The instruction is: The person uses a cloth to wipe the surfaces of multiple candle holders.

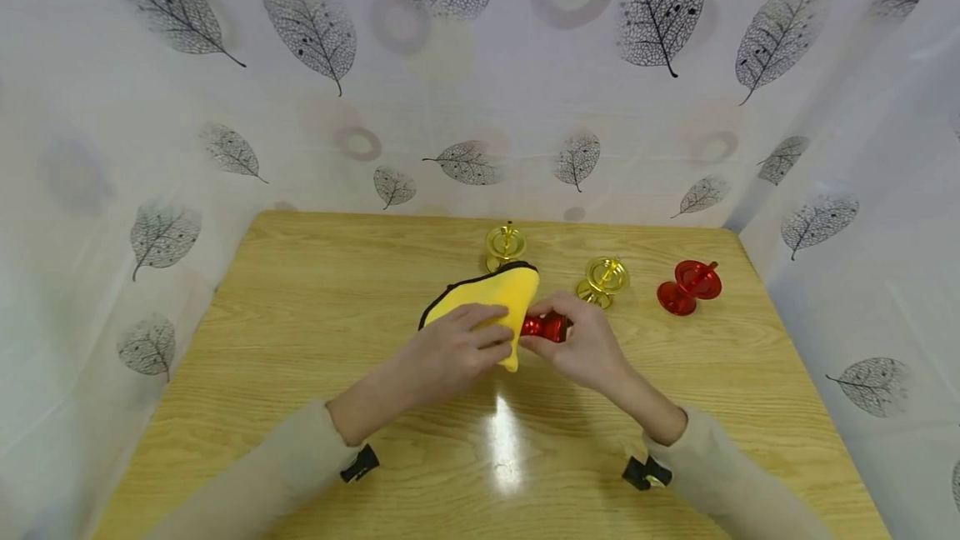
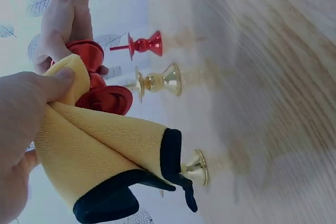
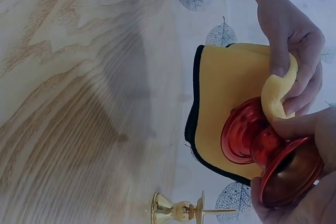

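Above the wooden table, my right hand (image 1: 581,344) grips a shiny red candle holder (image 3: 265,148) by its flared end, tilted on its side. My left hand (image 1: 459,348) pinches a yellow cloth (image 1: 480,294) with black edging. A fold of that cloth is pressed against the red holder's body, and the rest hangs loose beside it in the left wrist view. In the right wrist view the holder's hollow flared end faces the camera. Part of the holder is hidden behind the fingers and cloth.
Beyond the hands stand two gold candle holders, one at the back (image 1: 507,244) and one to its right (image 1: 603,280). Farther right is another red candle holder (image 1: 688,286), with an upright spike. A leaf-patterned curtain (image 1: 480,107) surrounds the table (image 1: 300,307).
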Tool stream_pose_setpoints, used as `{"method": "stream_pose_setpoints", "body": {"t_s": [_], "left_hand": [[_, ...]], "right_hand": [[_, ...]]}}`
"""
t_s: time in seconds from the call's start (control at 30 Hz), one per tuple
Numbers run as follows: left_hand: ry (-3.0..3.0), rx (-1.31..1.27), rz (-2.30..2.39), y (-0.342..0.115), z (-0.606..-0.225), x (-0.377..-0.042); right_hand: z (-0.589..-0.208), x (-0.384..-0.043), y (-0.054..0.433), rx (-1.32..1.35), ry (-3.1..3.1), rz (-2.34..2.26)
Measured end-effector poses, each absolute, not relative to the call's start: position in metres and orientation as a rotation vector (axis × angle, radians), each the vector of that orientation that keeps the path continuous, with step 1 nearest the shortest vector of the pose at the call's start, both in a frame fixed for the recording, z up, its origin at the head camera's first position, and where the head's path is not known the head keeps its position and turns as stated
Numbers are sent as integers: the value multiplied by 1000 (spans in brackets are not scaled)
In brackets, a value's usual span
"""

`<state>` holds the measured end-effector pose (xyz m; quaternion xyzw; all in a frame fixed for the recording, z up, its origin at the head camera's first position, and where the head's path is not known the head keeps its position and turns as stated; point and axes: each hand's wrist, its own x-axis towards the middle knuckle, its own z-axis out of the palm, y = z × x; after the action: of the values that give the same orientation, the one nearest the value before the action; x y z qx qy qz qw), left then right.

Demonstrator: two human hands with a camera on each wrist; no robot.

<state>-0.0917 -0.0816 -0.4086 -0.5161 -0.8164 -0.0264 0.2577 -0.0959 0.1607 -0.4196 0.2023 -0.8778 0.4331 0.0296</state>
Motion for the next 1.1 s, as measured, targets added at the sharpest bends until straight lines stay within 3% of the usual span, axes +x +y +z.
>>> {"method": "stream_pose_setpoints", "body": {"t_s": [0.43,0.9,1.1], "left_hand": [[-2389,-1512,-382,-94,-403,-105],[-2137,-1499,16,-87,-406,-88],[-2132,-1505,19,-86,-410,-88]], "right_hand": [[-425,-86,164,1076,-2516,1097],[-430,-98,164,744,-2566,1496],[-431,-99,166,721,-2601,1540]]}}
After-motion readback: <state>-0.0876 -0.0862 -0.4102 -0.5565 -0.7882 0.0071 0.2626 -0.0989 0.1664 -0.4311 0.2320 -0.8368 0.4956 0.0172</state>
